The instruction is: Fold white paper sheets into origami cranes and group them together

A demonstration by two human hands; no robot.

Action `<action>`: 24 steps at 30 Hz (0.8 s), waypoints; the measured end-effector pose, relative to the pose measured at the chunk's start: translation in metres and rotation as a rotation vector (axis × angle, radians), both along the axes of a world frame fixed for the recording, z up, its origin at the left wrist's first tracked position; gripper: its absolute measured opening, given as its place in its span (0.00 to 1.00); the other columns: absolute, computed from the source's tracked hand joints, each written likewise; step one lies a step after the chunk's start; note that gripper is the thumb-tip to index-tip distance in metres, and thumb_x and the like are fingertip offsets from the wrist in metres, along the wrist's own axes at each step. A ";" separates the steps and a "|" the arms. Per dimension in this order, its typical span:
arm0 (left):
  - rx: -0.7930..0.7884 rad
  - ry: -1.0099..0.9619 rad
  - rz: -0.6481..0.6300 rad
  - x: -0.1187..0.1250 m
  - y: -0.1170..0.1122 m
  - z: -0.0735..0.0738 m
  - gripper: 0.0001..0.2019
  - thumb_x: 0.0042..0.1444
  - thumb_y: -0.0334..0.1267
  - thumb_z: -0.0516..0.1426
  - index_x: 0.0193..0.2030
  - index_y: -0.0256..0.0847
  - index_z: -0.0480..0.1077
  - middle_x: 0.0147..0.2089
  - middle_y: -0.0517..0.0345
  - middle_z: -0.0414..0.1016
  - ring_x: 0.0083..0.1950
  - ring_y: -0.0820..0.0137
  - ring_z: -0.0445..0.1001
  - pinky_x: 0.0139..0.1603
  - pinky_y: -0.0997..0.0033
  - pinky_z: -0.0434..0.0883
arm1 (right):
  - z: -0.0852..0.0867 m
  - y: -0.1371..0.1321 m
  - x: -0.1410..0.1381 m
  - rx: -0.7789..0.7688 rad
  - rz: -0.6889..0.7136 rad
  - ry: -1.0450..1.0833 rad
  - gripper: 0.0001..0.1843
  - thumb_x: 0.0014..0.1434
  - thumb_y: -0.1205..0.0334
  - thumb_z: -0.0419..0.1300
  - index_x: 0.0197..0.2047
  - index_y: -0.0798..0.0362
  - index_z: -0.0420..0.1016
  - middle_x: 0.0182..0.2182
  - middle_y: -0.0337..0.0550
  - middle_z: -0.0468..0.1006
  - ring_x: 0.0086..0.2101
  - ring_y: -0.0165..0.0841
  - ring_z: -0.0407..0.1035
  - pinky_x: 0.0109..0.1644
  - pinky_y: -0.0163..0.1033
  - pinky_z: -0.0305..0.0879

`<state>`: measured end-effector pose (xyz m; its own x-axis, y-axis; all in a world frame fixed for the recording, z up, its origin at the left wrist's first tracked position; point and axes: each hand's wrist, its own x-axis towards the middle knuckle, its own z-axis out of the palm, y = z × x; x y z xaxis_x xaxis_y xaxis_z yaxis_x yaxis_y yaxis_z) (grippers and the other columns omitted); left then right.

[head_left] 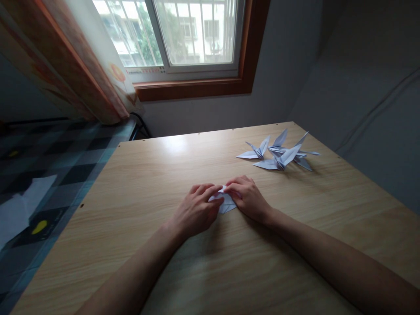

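A small folded piece of white paper (226, 204) lies on the wooden tabletop between my two hands. My left hand (201, 208) grips its left side, with the thumb over its face and the index finger reaching to the top edge. At the top and right, my right hand (247, 197) closes on the paper, thumb and index finger close together at the upper edge. The fingers of both hands nearly meet there and cover much of the paper's upper part. Beyond my right hand, several folded paper cranes (281, 158) stand in a cluster.
The light wooden table (147, 183) has its far edge below a barred window (197, 35). To the left is a checked cloth surface (16, 157) with loose white paper sheets (19, 210) on it. A patterned curtain (95, 70) hangs there. A cable (377, 109) runs along the right wall.
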<state>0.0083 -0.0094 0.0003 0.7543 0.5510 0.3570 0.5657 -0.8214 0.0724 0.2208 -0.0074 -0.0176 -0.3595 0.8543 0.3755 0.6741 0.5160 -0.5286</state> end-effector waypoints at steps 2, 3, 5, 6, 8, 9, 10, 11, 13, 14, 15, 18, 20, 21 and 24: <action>0.005 0.004 -0.034 0.000 0.000 0.001 0.13 0.60 0.32 0.54 0.49 0.44 0.75 0.55 0.53 0.76 0.55 0.61 0.71 0.54 0.58 0.67 | -0.001 -0.001 0.000 0.020 0.013 -0.022 0.10 0.60 0.73 0.58 0.37 0.51 0.79 0.41 0.44 0.80 0.44 0.38 0.68 0.51 0.46 0.60; 0.009 0.005 -0.049 0.001 0.001 0.002 0.13 0.61 0.33 0.54 0.49 0.43 0.75 0.53 0.53 0.77 0.53 0.62 0.72 0.53 0.59 0.67 | -0.001 -0.001 0.000 0.027 0.019 -0.036 0.10 0.59 0.73 0.59 0.37 0.51 0.79 0.41 0.44 0.80 0.44 0.38 0.68 0.51 0.47 0.60; 0.024 0.014 -0.068 0.001 0.001 0.003 0.12 0.61 0.33 0.53 0.49 0.41 0.74 0.51 0.53 0.78 0.51 0.63 0.74 0.52 0.60 0.68 | -0.001 -0.003 0.000 0.039 0.035 -0.068 0.09 0.59 0.73 0.59 0.36 0.52 0.79 0.41 0.45 0.81 0.44 0.39 0.68 0.51 0.47 0.61; 0.035 0.023 -0.074 0.001 0.001 0.003 0.12 0.61 0.33 0.53 0.48 0.41 0.74 0.50 0.52 0.79 0.50 0.63 0.75 0.51 0.60 0.68 | -0.001 -0.004 0.001 0.046 0.045 -0.084 0.09 0.59 0.73 0.59 0.37 0.53 0.79 0.41 0.45 0.81 0.44 0.39 0.68 0.51 0.47 0.61; 0.056 0.044 -0.080 0.002 0.001 0.002 0.11 0.62 0.33 0.52 0.48 0.40 0.73 0.49 0.51 0.79 0.50 0.63 0.75 0.50 0.61 0.69 | -0.001 -0.006 0.001 0.062 0.069 -0.117 0.09 0.59 0.72 0.58 0.39 0.54 0.79 0.42 0.47 0.80 0.44 0.40 0.68 0.52 0.47 0.62; 0.066 0.051 -0.085 0.002 0.001 0.001 0.11 0.63 0.34 0.52 0.47 0.40 0.73 0.48 0.50 0.79 0.50 0.63 0.75 0.50 0.62 0.69 | -0.001 -0.007 0.001 0.071 0.077 -0.132 0.09 0.60 0.72 0.58 0.40 0.54 0.79 0.42 0.47 0.80 0.45 0.40 0.68 0.52 0.47 0.63; 0.075 0.054 -0.095 0.002 0.001 0.001 0.10 0.63 0.34 0.51 0.47 0.39 0.73 0.48 0.50 0.79 0.49 0.64 0.76 0.49 0.62 0.70 | -0.001 -0.008 0.001 0.078 0.081 -0.143 0.09 0.60 0.71 0.58 0.40 0.54 0.79 0.43 0.48 0.80 0.45 0.40 0.68 0.52 0.47 0.63; 0.082 0.049 -0.105 0.002 0.001 0.000 0.10 0.64 0.33 0.51 0.46 0.39 0.73 0.47 0.50 0.79 0.49 0.64 0.76 0.49 0.63 0.70 | -0.001 -0.009 0.000 0.084 0.080 -0.150 0.09 0.61 0.71 0.57 0.40 0.54 0.79 0.43 0.48 0.80 0.44 0.40 0.68 0.52 0.47 0.64; 0.084 0.031 -0.123 0.001 0.001 0.000 0.09 0.65 0.33 0.50 0.43 0.39 0.72 0.46 0.52 0.80 0.48 0.66 0.77 0.48 0.64 0.70 | 0.000 -0.010 0.000 0.091 0.064 -0.152 0.09 0.61 0.70 0.57 0.40 0.54 0.79 0.42 0.48 0.79 0.44 0.40 0.67 0.53 0.46 0.64; 0.081 0.022 -0.130 0.001 0.001 0.000 0.09 0.65 0.33 0.50 0.42 0.39 0.72 0.45 0.52 0.80 0.47 0.66 0.77 0.48 0.65 0.70 | 0.000 -0.010 0.000 0.089 0.051 -0.150 0.08 0.62 0.69 0.56 0.39 0.54 0.78 0.42 0.48 0.79 0.44 0.40 0.67 0.53 0.46 0.64; 0.076 0.015 -0.133 0.001 0.001 0.001 0.09 0.65 0.33 0.50 0.42 0.40 0.72 0.45 0.53 0.80 0.46 0.67 0.78 0.47 0.66 0.71 | 0.001 -0.010 0.000 0.084 0.037 -0.147 0.08 0.62 0.68 0.57 0.39 0.54 0.78 0.41 0.48 0.79 0.44 0.40 0.67 0.52 0.46 0.64; 0.061 0.002 -0.137 0.001 0.001 0.001 0.09 0.65 0.33 0.50 0.42 0.40 0.72 0.44 0.53 0.80 0.45 0.67 0.78 0.45 0.67 0.71 | 0.003 -0.008 -0.003 0.028 -0.044 -0.135 0.07 0.62 0.63 0.58 0.40 0.55 0.76 0.41 0.49 0.77 0.44 0.41 0.67 0.52 0.46 0.64; 0.057 -0.004 -0.141 0.002 0.000 0.001 0.09 0.65 0.32 0.50 0.43 0.40 0.72 0.44 0.53 0.80 0.45 0.68 0.78 0.45 0.67 0.71 | 0.006 -0.008 -0.005 -0.024 -0.117 -0.137 0.09 0.62 0.61 0.59 0.44 0.56 0.75 0.42 0.50 0.76 0.44 0.42 0.67 0.51 0.46 0.64; 0.056 -0.001 -0.140 0.002 0.000 0.000 0.09 0.65 0.32 0.50 0.43 0.40 0.72 0.44 0.53 0.80 0.45 0.67 0.78 0.45 0.67 0.71 | 0.007 -0.008 -0.006 -0.048 -0.146 -0.144 0.11 0.61 0.61 0.60 0.46 0.56 0.74 0.43 0.51 0.76 0.44 0.42 0.67 0.50 0.46 0.64; 0.053 0.023 -0.128 0.003 0.000 -0.002 0.09 0.64 0.32 0.51 0.45 0.40 0.72 0.43 0.53 0.80 0.45 0.67 0.77 0.45 0.67 0.70 | 0.011 -0.008 -0.008 -0.128 -0.183 -0.169 0.12 0.61 0.60 0.60 0.47 0.55 0.74 0.43 0.51 0.75 0.44 0.42 0.68 0.49 0.44 0.63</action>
<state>0.0113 -0.0096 -0.0014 0.8255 0.4307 0.3649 0.4573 -0.8892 0.0149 0.2126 -0.0155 -0.0069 -0.2428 0.9475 0.2080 0.8342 0.3133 -0.4538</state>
